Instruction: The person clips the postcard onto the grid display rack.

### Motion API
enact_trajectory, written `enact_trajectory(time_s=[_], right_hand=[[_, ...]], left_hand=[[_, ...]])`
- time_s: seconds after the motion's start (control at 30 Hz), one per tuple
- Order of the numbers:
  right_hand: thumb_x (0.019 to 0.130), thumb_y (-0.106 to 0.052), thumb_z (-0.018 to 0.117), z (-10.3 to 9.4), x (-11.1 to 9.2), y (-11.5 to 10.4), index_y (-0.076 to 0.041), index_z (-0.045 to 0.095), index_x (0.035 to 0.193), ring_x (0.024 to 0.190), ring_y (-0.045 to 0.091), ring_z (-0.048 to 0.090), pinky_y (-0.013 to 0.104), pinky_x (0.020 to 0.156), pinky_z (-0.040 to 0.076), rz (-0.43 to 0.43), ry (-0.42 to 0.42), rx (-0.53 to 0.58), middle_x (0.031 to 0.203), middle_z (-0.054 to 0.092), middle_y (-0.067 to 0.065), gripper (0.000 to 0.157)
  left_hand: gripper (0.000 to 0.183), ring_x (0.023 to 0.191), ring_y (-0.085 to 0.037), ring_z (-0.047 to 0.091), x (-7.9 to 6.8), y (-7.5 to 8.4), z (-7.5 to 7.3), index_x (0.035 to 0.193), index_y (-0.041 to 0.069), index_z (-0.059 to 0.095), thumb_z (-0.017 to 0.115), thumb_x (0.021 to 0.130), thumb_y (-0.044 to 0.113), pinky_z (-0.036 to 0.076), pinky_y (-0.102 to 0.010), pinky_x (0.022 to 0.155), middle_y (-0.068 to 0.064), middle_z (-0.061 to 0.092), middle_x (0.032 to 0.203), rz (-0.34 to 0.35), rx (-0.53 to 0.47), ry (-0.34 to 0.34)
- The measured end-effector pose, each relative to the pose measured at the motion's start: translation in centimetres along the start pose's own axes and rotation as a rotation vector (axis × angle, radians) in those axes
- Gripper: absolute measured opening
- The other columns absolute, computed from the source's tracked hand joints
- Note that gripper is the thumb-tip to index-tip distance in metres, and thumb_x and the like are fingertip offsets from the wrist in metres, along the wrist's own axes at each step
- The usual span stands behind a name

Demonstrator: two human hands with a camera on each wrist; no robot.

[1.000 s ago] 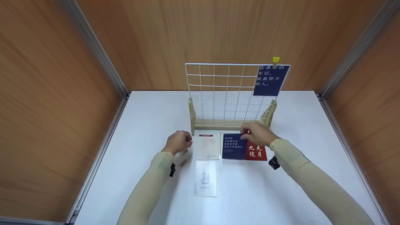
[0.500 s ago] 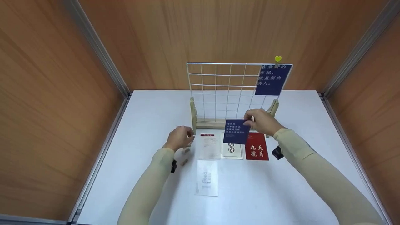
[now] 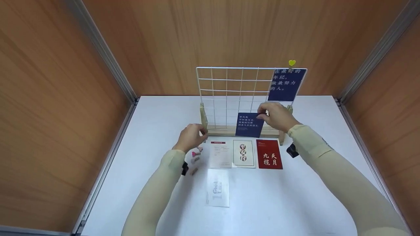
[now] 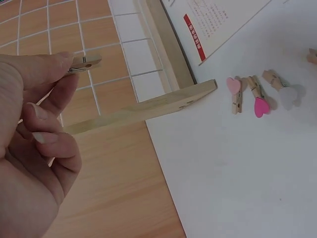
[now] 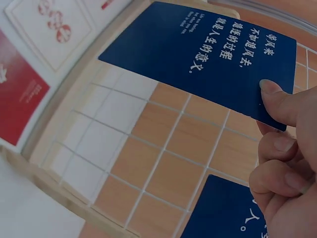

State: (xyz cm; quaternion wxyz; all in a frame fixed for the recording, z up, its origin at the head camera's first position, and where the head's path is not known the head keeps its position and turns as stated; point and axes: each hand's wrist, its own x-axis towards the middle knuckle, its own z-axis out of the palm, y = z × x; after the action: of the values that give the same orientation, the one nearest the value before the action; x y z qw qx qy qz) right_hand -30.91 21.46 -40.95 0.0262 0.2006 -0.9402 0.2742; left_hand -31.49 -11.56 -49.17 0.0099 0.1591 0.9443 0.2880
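Between right thumb and fingers, my right hand (image 3: pixel 278 117) pinches a dark blue card (image 3: pixel 248 125) by its upper right corner, holding it in front of the lower part of the white wire grid (image 3: pixel 233 90). White writing covers the card (image 5: pixel 213 59). In the left wrist view, my left hand (image 4: pixel 34 114) pinches a small wooden clothespin (image 4: pixel 85 63) between thumb and forefinger, near the grid's left wooden foot (image 4: pixel 148 106). Another blue card (image 3: pixel 286 84) hangs at the grid's top right under a clothespin with a yellow heart (image 3: pixel 292 62).
On the white table lie a pale printed card (image 3: pixel 220 157), a white card with round motifs (image 3: pixel 243 154), a red card (image 3: pixel 269 154) and a whitish "Good Luck" card (image 3: pixel 218 188). Several heart clothespins, one bright pink (image 4: pixel 261 106), lie left of them. Wooden walls stand around.
My right hand has lifted the blue card off the table cards and up toward the grid, uncovering the white card with round motifs. My left hand has risen toward the grid's left side.
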Motion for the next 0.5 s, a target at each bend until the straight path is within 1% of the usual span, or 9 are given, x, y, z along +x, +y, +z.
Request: enact_trajectory(time_s=[0.07,0.17,0.3,0.4,0.5], right_hand=[[0.094,-0.009,0.069,-0.3,0.2,-0.1,-0.006,0.068,0.098,0.086,0.023,0.062,0.043,0.081,0.052,-0.005,0.024,-0.009,0.096,0.067,0.008,0.005],[0.093,-0.009,0.069,-0.9,0.7,-0.4,-0.006,0.068,0.097,0.084,0.023,0.062,0.042,0.078,0.052,-0.015,0.061,-0.024,0.095,0.067,0.008,0.005],[0.094,-0.008,0.069,-1.8,1.2,-0.8,-0.006,0.067,0.100,0.088,0.024,0.063,0.043,0.083,0.052,0.001,0.086,-0.016,0.098,0.067,0.010,0.007],[0.094,-0.007,0.068,-2.5,1.7,-1.1,-0.005,0.067,0.101,0.089,0.026,0.063,0.044,0.085,0.052,0.006,0.107,-0.021,0.099,0.067,0.011,0.007],[0.094,-0.006,0.067,-3.1,2.0,-1.3,-0.004,0.067,0.101,0.089,0.027,0.062,0.044,0.084,0.053,0.003,0.138,-0.029,0.099,0.066,0.012,0.007]], left_hand=[[0.008,0.079,-0.015,0.062,0.1,0.3,-0.2,0.094,0.009,0.074,0.074,0.089,0.015,0.052,-0.034,0.072,0.002,0.070,0.090,0.025,0.004,0.022],[0.007,0.084,-0.017,0.064,0.3,0.9,-0.5,0.093,0.009,0.074,0.075,0.089,0.015,0.053,-0.036,0.076,0.000,0.071,0.094,0.039,0.003,0.041],[0.006,0.092,-0.020,0.065,0.5,1.7,-0.9,0.093,0.008,0.074,0.075,0.088,0.011,0.055,-0.038,0.079,-0.004,0.070,0.102,0.010,-0.027,0.038],[0.005,0.092,-0.020,0.065,0.7,2.3,-1.2,0.092,0.008,0.074,0.074,0.088,0.009,0.056,-0.037,0.078,-0.005,0.070,0.103,0.010,-0.029,0.041],[0.005,0.087,-0.018,0.064,0.8,2.8,-1.6,0.092,0.008,0.074,0.075,0.087,0.009,0.055,-0.036,0.075,-0.005,0.070,0.100,0.041,-0.012,0.060]])
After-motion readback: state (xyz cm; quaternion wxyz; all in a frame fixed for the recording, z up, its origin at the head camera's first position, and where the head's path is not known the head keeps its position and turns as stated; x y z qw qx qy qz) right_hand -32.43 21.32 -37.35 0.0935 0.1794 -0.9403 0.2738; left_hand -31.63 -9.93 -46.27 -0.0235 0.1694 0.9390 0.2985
